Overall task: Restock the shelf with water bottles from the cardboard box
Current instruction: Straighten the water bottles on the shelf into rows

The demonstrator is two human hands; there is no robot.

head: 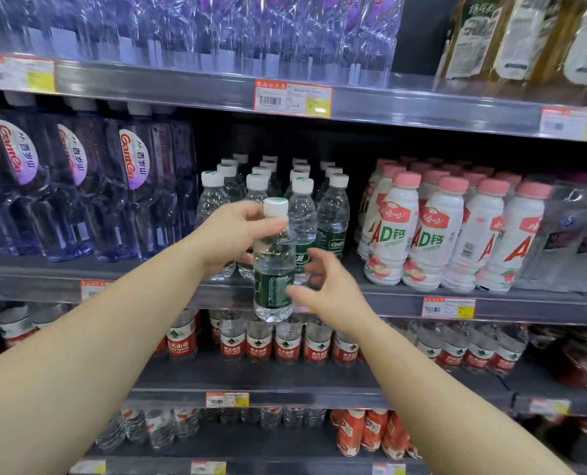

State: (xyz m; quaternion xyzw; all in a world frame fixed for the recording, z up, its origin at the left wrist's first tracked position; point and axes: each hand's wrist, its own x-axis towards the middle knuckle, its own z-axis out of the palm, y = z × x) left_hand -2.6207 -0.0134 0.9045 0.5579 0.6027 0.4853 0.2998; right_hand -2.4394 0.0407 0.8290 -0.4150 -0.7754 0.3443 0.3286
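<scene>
A small clear water bottle (273, 269) with a white cap and dark green label hangs upright in front of the middle shelf (405, 298). My left hand (233, 234) is closed around its neck and shoulder. My right hand (326, 286) is just to the right of the bottle's label with fingers spread, at or almost at its side. Behind them, several rows of the same green-label bottles (333, 214) stand on the shelf. The cardboard box is out of view.
Purple-label water packs (79, 186) stand left of the green-label rows, and white bottles with pink caps (432, 234) stand to the right. Red-label water bottles (287, 344) fill the shelf below. Wrapped packs and yellow bottles sit on the top shelf.
</scene>
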